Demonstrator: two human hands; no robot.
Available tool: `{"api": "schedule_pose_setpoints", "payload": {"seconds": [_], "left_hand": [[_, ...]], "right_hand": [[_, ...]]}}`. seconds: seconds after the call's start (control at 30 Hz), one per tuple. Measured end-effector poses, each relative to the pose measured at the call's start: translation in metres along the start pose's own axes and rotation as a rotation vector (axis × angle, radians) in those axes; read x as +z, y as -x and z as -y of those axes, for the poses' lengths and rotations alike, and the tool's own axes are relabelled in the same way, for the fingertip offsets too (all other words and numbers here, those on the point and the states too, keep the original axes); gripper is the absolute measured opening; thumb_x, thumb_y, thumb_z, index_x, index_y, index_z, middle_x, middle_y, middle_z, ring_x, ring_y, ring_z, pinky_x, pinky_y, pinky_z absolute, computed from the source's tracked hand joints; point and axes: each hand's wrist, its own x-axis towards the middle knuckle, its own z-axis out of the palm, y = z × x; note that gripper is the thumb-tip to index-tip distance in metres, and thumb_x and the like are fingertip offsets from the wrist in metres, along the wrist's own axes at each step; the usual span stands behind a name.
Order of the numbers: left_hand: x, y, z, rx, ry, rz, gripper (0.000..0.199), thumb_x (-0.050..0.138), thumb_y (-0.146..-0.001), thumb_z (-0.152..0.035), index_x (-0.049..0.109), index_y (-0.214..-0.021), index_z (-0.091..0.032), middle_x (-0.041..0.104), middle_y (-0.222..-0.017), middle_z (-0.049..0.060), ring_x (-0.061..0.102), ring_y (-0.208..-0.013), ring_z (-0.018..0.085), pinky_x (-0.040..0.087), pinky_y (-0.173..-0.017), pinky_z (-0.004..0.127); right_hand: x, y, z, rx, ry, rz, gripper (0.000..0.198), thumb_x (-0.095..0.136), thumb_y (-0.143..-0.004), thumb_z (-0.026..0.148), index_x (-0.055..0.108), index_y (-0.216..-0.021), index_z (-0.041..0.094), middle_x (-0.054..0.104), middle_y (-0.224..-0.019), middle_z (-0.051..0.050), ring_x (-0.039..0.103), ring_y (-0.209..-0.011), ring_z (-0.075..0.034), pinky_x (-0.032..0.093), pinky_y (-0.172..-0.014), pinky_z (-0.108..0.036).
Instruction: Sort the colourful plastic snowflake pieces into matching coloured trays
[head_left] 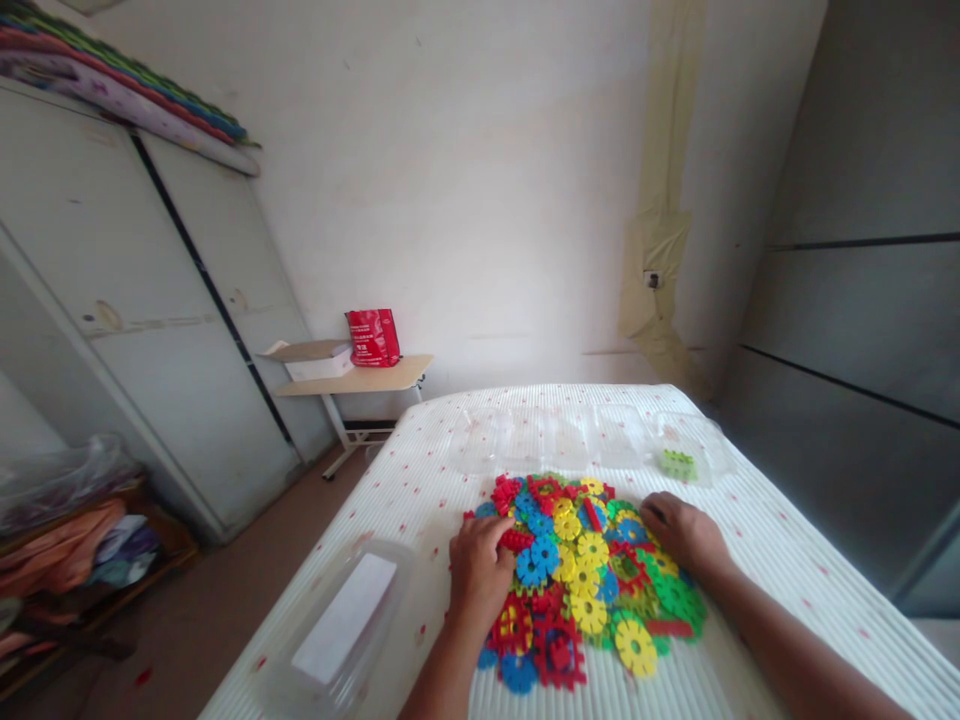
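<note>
A heap of plastic building pieces in red, blue, yellow and green lies on the white ribbed cover. At its left side is my left hand [477, 562], with thumb and index finger closed about a red toothed building block [516, 540]. Close by lie a blue notched disc [537, 562] and several yellow notched discs [588, 578]. My right hand [686, 532] rests at the right edge of the heap, its fingers bent downward. Those fingertips are largely hidden, so whether they hold a piece cannot be seen. Green discs [677, 597] lie just below that hand.
Behind the heap stands a row of clear plastic trays [544, 440]; the rightmost holds a light green block [678, 463]. On the left is a clear container [330, 690] with a white slip [346, 618]. A small table [394, 376] with a red bag [373, 338] stands farther back.
</note>
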Motion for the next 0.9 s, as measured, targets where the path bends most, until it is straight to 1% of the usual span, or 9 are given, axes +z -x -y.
{"api": "schedule_pose_setpoints", "payload": {"seconds": [0.17, 0.27, 0.37, 0.5, 0.6, 0.67, 0.8, 0.87, 0.9], "left_hand": [[-0.001, 0.001, -0.003, 0.013, -0.040, 0.024, 0.044, 0.050, -0.064, -0.004, 0.067, -0.099, -0.025, 0.066, -0.098, 0.003, 0.054, -0.098, 0.022, 0.039, -0.088, 0.038], [-0.002, 0.002, -0.004, 0.005, -0.057, 0.018, 0.038, 0.052, -0.062, -0.005, 0.068, -0.091, -0.023, 0.065, -0.093, 0.004, 0.054, -0.096, 0.022, 0.038, -0.087, 0.038], [-0.003, 0.002, -0.005, 0.003, -0.062, -0.004, 0.031, 0.053, -0.061, -0.006, 0.067, -0.083, -0.022, 0.064, -0.089, 0.003, 0.054, -0.093, 0.022, 0.038, -0.086, 0.037], [-0.003, 0.002, -0.002, -0.008, -0.011, -0.059, 0.019, 0.056, -0.064, -0.012, 0.064, -0.079, -0.020, 0.064, -0.084, 0.003, 0.055, -0.088, 0.021, 0.041, -0.081, 0.034], [-0.003, -0.001, 0.003, -0.020, 0.083, -0.154, 0.011, 0.058, -0.067, -0.021, 0.062, -0.078, -0.019, 0.063, -0.082, 0.004, 0.056, -0.086, 0.021, 0.043, -0.080, 0.033], [-0.005, -0.003, 0.008, -0.061, 0.180, -0.244, 0.015, 0.058, -0.070, -0.028, 0.060, -0.081, -0.019, 0.063, -0.084, 0.005, 0.057, -0.087, 0.021, 0.044, -0.081, 0.033], [-0.011, -0.007, 0.020, -0.274, 0.410, -0.394, 0.024, 0.052, -0.076, -0.039, 0.055, -0.091, -0.019, 0.063, -0.085, 0.003, 0.060, -0.080, 0.018, 0.047, -0.074, 0.028], [-0.013, -0.009, 0.028, -0.339, 0.469, -0.458, 0.026, 0.050, -0.077, -0.040, 0.052, -0.094, -0.020, 0.063, -0.087, 0.001, 0.061, -0.080, 0.016, 0.048, -0.072, 0.026], [-0.014, -0.010, 0.032, -0.359, 0.465, -0.483, 0.028, 0.050, -0.077, -0.040, 0.052, -0.096, -0.020, 0.064, -0.088, 0.001, 0.061, -0.081, 0.016, 0.048, -0.073, 0.026]], "right_hand": [[0.001, 0.000, -0.001, 0.017, -0.013, -0.014, 0.027, 0.040, -0.085, 0.037, 0.062, -0.076, 0.023, 0.065, -0.078, -0.001, 0.060, -0.066, -0.015, 0.036, -0.055, -0.022], [0.001, 0.000, -0.001, 0.009, -0.011, -0.014, 0.028, 0.039, -0.085, 0.037, 0.062, -0.075, 0.023, 0.065, -0.077, -0.002, 0.061, -0.066, -0.015, 0.036, -0.055, -0.022], [0.002, 0.000, -0.001, 0.005, -0.007, 0.000, 0.029, 0.038, -0.086, 0.036, 0.061, -0.077, 0.022, 0.065, -0.079, -0.002, 0.061, -0.068, -0.016, 0.036, -0.056, -0.023], [0.003, 0.000, -0.002, 0.014, -0.009, 0.003, 0.029, 0.038, -0.086, 0.037, 0.062, -0.077, 0.022, 0.066, -0.081, -0.003, 0.060, -0.069, -0.015, 0.036, -0.056, -0.023], [0.003, 0.000, -0.003, 0.014, -0.021, 0.002, 0.029, 0.038, -0.085, 0.037, 0.062, -0.076, 0.022, 0.066, -0.080, -0.003, 0.059, -0.068, -0.015, 0.035, -0.056, -0.023], [0.003, 0.000, -0.002, 0.016, -0.020, 0.008, 0.028, 0.039, -0.085, 0.037, 0.062, -0.076, 0.022, 0.065, -0.080, -0.002, 0.059, -0.067, -0.015, 0.035, -0.055, -0.023], [0.001, 0.000, -0.001, 0.014, -0.002, 0.004, 0.028, 0.038, -0.086, 0.036, 0.061, -0.077, 0.023, 0.065, -0.079, -0.002, 0.060, -0.067, -0.015, 0.035, -0.056, -0.023], [0.001, 0.000, -0.001, 0.005, -0.002, -0.001, 0.028, 0.038, -0.086, 0.036, 0.061, -0.076, 0.023, 0.065, -0.078, -0.002, 0.060, -0.067, -0.015, 0.035, -0.055, -0.023], [0.001, 0.000, -0.001, 0.001, -0.003, -0.002, 0.028, 0.038, -0.086, 0.036, 0.060, -0.076, 0.023, 0.065, -0.078, -0.002, 0.060, -0.067, -0.015, 0.035, -0.055, -0.023]]}}
